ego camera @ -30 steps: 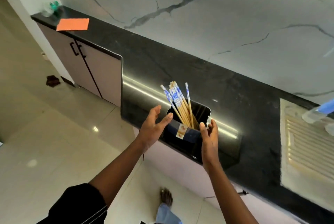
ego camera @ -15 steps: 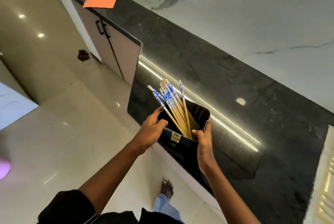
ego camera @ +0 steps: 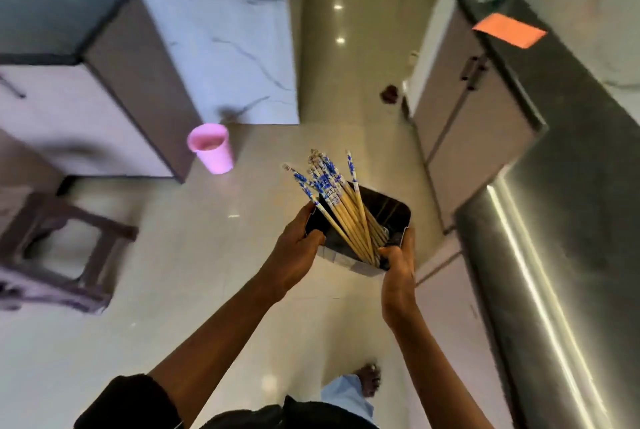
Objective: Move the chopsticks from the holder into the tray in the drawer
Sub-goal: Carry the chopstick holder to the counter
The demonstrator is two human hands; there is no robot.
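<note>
Chopsticks [ego camera: 346,217] of pale wood with blue-and-white patterned tops stand bundled in a glossy black rectangular holder [ego camera: 398,210], which both hands carry in mid-air over the shiny beige tiled floor [ego camera: 194,272]. The chopsticks lean up and to the left, their tops well clear of the rim.

At far left is a blurred grey-brown left cabinet [ego camera: 69,109] with a dark top, and below it a dark wooden stool [ego camera: 69,248] stands on the floor. Just right of that cabinet's corner, a pink plastic cup [ego camera: 212,148] sits on the floor before a white marble-veined wall panel [ego camera: 221,47].

Next comes the left hand [ego camera: 294,252], its fingers and thumb clasped round the holder's left wall. The right hand [ego camera: 398,265] grips the holder's near right corner, thumb hooked over the rim beside the chopsticks' shafts and fingers wrapped along the outside. Lower down, between the forearms, a bare foot [ego camera: 369,378] under a light blue trouser leg rests on the floor.

Farther right stands a grey-brown right cabinet [ego camera: 464,116] with black handles. It is topped by a black stone counter [ego camera: 571,168] that runs down the right edge, and a flat orange sheet [ego camera: 509,34] lies on the counter's far end. The holder is apart from the counter, to its left.
</note>
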